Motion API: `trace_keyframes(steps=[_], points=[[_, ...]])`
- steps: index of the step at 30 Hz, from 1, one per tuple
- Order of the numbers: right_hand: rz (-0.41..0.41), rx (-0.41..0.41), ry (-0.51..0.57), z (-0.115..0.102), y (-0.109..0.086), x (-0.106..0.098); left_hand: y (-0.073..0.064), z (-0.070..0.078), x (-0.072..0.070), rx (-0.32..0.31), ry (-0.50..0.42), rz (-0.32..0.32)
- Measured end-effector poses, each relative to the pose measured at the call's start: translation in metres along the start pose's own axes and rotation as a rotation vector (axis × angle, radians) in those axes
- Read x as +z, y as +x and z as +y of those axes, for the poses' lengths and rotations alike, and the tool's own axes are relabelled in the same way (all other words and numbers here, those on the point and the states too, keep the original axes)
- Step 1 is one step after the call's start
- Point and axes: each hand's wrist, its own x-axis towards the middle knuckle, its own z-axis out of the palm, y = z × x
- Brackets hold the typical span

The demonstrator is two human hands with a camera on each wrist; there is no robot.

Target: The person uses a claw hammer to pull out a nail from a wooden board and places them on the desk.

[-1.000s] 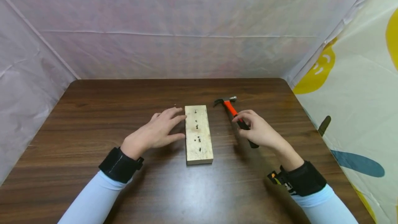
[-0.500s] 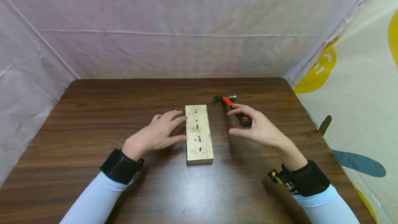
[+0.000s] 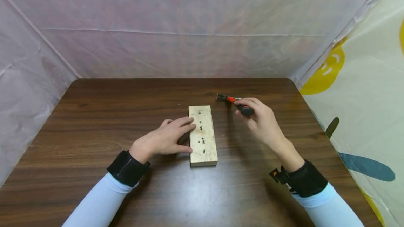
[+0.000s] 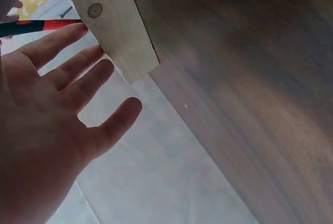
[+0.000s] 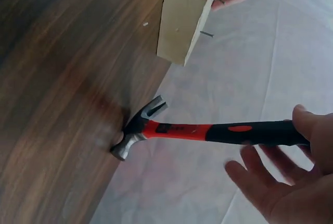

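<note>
A pale wooden block lies on the table, with several dark marks along its top. In the right wrist view, nails stick up from that top. My left hand reaches the block's left side with straight, spread fingers, its fingertips at the edge. On the right, my right hand holds the end of a claw hammer between thumb and fingers. The hammer has a red and black handle, which is raised off the table. Its metal head is low at the tabletop, beyond the block's far right corner.
The brown wood-grain table ends at a pale hanging sheet behind it. A patterned curtain hangs along the right side. A tiny white speck lies on the tabletop near the block.
The hammer's handle has tipped up from the table and its head has turned. My right hand has shifted forward and closed in on the handle. My left fingertips have moved slightly over the block's edge.
</note>
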Motion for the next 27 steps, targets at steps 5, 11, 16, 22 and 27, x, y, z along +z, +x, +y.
trace_keyframes(steps=[5,11,16,22,27], points=[[0.067,-0.074,0.021,-0.003,0.007,-0.007,0.002,0.001,0.000,0.005,0.010,0.019],[0.174,-0.113,0.062,-0.008,0.018,-0.018,0.005,0.002,0.003,0.001,-0.025,0.038],[0.225,-0.093,0.011,-0.012,0.023,-0.025,0.006,0.001,0.007,-0.012,-0.041,0.051],[0.221,-0.052,0.067,-0.019,0.023,-0.030,0.004,0.001,0.008,-0.042,-0.017,0.056],[0.236,-0.051,0.093,-0.026,0.022,-0.034,0.004,0.003,0.012,-0.037,0.036,0.087]])
